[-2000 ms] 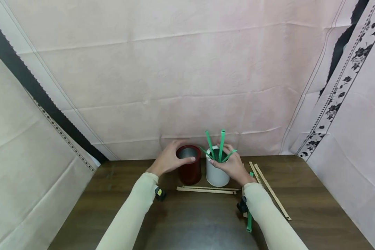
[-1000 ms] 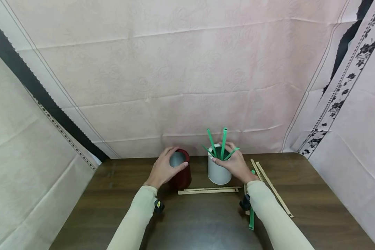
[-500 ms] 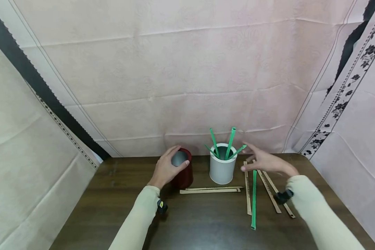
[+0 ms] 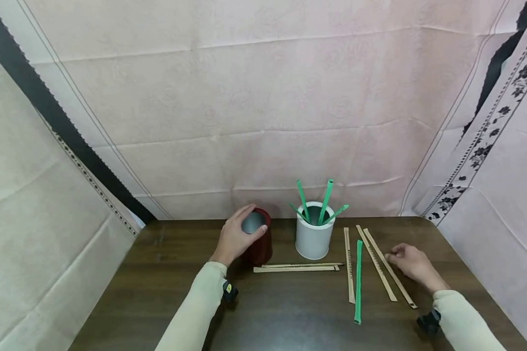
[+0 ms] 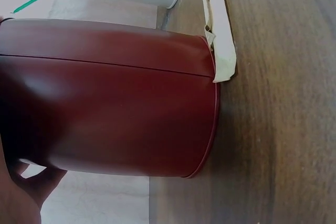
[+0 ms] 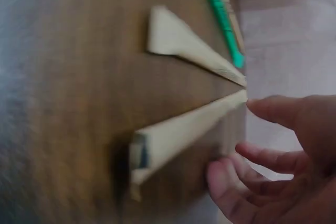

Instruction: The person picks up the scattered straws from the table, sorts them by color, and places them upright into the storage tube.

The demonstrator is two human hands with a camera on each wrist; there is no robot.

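My left hand (image 4: 239, 236) grips the dark red cylindrical cup (image 4: 262, 248) near its rim, thumb on the near side and fingers on the far side. In the left wrist view the red cup (image 5: 115, 98) fills much of the picture, its base by the tabletop. Over on the right, my right hand (image 4: 413, 265) holds nothing, its fingers loosely bent beside the outermost cream paper-wrapped stick (image 4: 391, 268). The right wrist view shows the thumb and fingertips close to the far end of this cream stick (image 6: 184, 135), with a second cream stick (image 6: 184, 43) alongside.
A white cup (image 4: 313, 241) holding several green sticks (image 4: 326, 200) stands right of the red cup. Two cream sticks (image 4: 296, 268) lie crosswise in front. Another cream stick (image 4: 349, 273) and a green stick (image 4: 358, 287) lie lengthwise. A cloth-covered wall (image 4: 263, 112) rises behind the table.
My right hand has left the white cup and moved right and nearer, beside the outer cream stick. Earlier, my left hand shifted the red cup slightly left, away from the white one; it still holds it.
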